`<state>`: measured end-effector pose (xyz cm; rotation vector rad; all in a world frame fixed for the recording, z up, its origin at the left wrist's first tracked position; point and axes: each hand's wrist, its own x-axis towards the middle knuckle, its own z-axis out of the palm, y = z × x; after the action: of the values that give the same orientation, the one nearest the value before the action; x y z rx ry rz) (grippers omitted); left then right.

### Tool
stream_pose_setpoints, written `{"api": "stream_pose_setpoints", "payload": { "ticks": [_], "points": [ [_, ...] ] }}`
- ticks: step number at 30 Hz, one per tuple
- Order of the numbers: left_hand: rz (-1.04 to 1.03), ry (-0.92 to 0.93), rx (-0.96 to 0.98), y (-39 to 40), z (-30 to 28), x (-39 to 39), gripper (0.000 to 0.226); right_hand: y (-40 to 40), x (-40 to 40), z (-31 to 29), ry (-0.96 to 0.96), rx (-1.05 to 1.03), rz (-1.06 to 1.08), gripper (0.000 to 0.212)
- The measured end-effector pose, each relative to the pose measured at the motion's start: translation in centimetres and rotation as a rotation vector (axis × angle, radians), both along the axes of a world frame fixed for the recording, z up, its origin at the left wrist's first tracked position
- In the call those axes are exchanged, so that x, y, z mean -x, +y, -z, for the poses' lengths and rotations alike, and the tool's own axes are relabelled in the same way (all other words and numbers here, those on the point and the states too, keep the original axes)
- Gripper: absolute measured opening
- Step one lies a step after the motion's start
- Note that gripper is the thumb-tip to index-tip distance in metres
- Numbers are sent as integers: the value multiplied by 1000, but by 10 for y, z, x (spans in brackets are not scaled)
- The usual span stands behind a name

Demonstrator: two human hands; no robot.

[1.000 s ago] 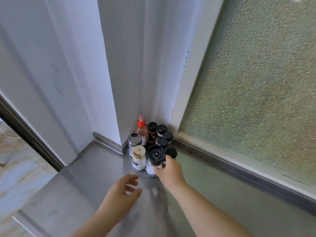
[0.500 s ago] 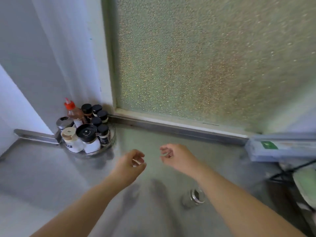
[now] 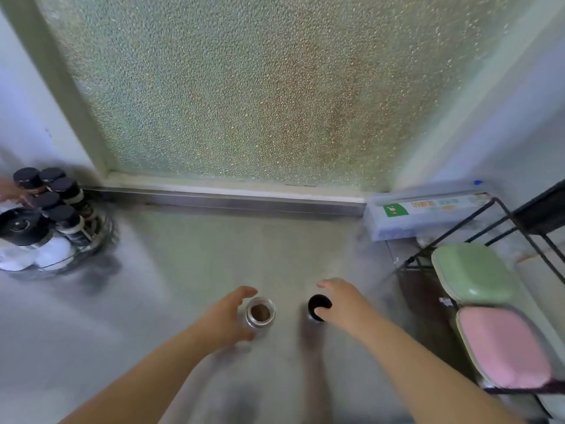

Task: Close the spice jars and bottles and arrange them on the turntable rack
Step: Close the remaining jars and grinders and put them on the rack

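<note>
An uncapped glass spice jar (image 3: 260, 313) with brown powder stands on the steel counter (image 3: 189, 258). My left hand (image 3: 227, 319) curves around its left side, thumb and fingers spread, apparently just off the glass. A black lid (image 3: 318, 306) lies to the jar's right. My right hand (image 3: 344, 304) hovers at the lid with loosely bent fingers; contact is unclear. The turntable rack (image 3: 101, 243) at the far left carries several capped jars, among them a big black-lidded one (image 3: 21, 226).
A frosted window (image 3: 244, 87) backs the counter above a metal sill (image 3: 226, 203). A plastic wrap box (image 3: 428, 212) lies at the right. A black wire rack (image 3: 495, 228) holds a green sponge (image 3: 474, 270) and a pink sponge (image 3: 504, 347).
My view has swung right and down; the turntable went from centre to the far left. Both hands left the rack and came down to the open jar and its lid.
</note>
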<state>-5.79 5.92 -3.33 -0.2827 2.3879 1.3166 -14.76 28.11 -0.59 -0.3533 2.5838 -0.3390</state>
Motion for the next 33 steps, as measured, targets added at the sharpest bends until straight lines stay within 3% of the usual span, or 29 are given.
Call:
{"api": "stream_pose_setpoints", "payload": {
  "ticks": [4, 8, 14, 20, 27, 33],
  "points": [
    [-75, 33, -79, 11, 6, 3, 60, 19, -2, 29, -75, -17, -36, 64],
    [-118, 60, -139, 18, 8, 2, 68, 18, -3, 48, -15, 21, -49, 71],
    [-178, 100, -146, 26, 13, 2, 60, 8, -4, 45, 41, 18, -124, 57],
    [-244, 224, -164, 13, -15, 4, 69, -16, 13, -35, 82, 283, -178, 57],
    [-166, 555, -66, -5, -110, 19, 58, -50, 15, -153, 215, 243, -522, 78],
    [-99, 583, -61, -18, -143, 26, 50, -65, 3, -194, 240, 322, -567, 56]
  ]
}}
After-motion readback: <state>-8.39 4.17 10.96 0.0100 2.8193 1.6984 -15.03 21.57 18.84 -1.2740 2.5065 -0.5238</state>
